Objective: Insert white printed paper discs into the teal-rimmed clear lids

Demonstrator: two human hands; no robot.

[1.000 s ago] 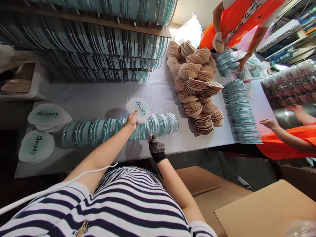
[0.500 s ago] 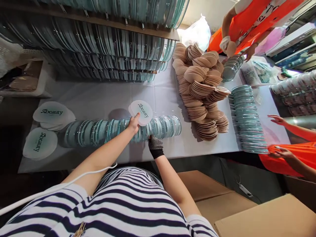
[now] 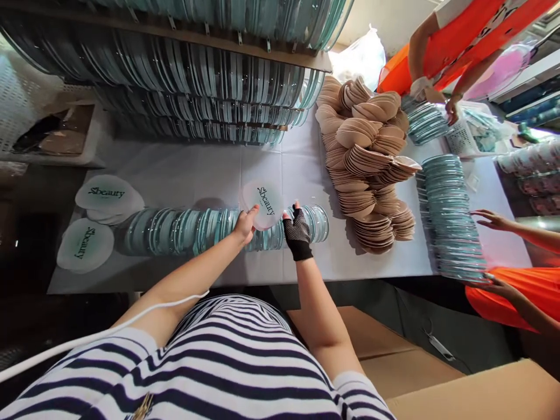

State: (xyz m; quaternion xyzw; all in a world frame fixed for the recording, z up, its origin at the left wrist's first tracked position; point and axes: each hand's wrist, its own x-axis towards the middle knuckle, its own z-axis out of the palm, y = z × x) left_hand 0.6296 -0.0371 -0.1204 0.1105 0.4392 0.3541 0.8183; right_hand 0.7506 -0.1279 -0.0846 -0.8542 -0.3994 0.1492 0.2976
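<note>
My bare left hand (image 3: 247, 226) pinches the lower left edge of a rounded pale card (image 3: 263, 203) printed with "beauty". The card is above a long row of clear, greenish plastic containers (image 3: 175, 231) packed on edge along the table. My right hand (image 3: 300, 234), in a black fingerless mesh glove, lies over the right part of this row, just right of the card. Its thumb and forefinger are apart; the other fingers are partly hidden. Two piles of similar cards, an upper pile (image 3: 107, 197) and a lower pile (image 3: 85, 246), lie at the row's left end.
Tiered racks of clear containers (image 3: 196, 64) stand at the back. Stacked tan oval pads (image 3: 359, 157) fill the table right of my row. Beyond them is another container stack (image 3: 452, 216), with a co-worker's hands (image 3: 496, 221) beside it. Another person in orange (image 3: 455, 64) handles containers farther back.
My right hand has risen from the row's front edge onto its top, close to the card. The left hand keeps the card. The view has shifted slightly, and the nearer co-worker's lower hand now touches their stack.
</note>
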